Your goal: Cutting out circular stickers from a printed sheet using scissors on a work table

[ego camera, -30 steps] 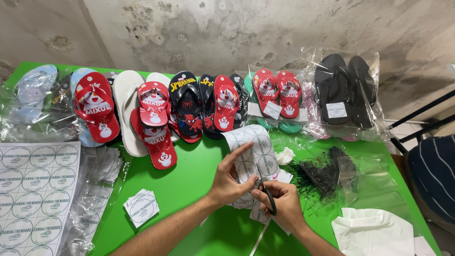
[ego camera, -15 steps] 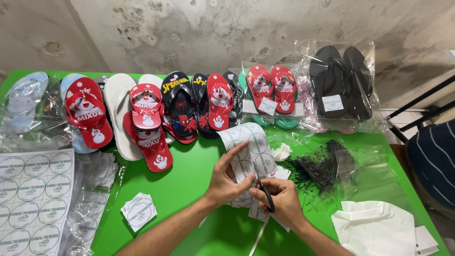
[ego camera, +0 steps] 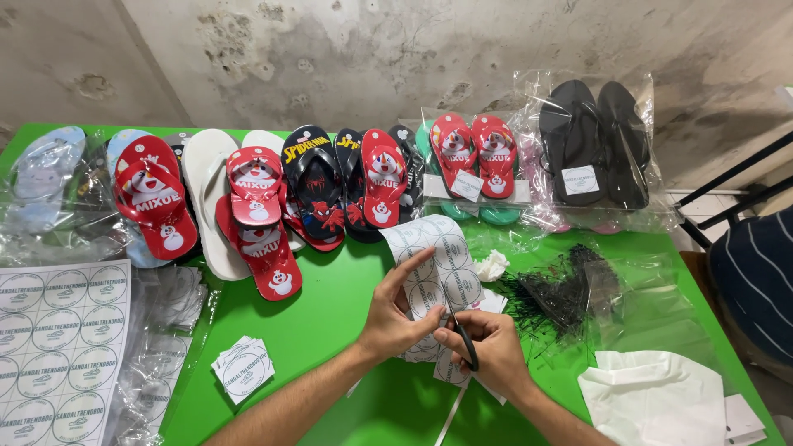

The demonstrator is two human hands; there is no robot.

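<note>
My left hand [ego camera: 396, 312] pinches a white strip of round labels [ego camera: 436, 258] that curls upward over the green table [ego camera: 339, 306]. My right hand [ego camera: 489, 353] grips black-handled scissors [ego camera: 465, 340] whose blades meet the strip just below my left fingers. A narrow trimmed sliver of paper [ego camera: 450, 409] hangs down under my right wrist. Cut label pieces lie under both hands.
Rows of red, white and black flip-flops [ego camera: 318, 186] line the back edge, some in clear bags [ego camera: 591, 149]. A full label sheet [ego camera: 58, 347] lies at left, a small stack of cut labels [ego camera: 241, 367] nearby. Black plastic tag pins [ego camera: 553, 289] and white paper [ego camera: 657, 400] lie right. A person's striped sleeve [ego camera: 756, 281] is at far right.
Both hands stay on the label strip and scissors with hardly any movement. The view has shifted slightly to the right.
</note>
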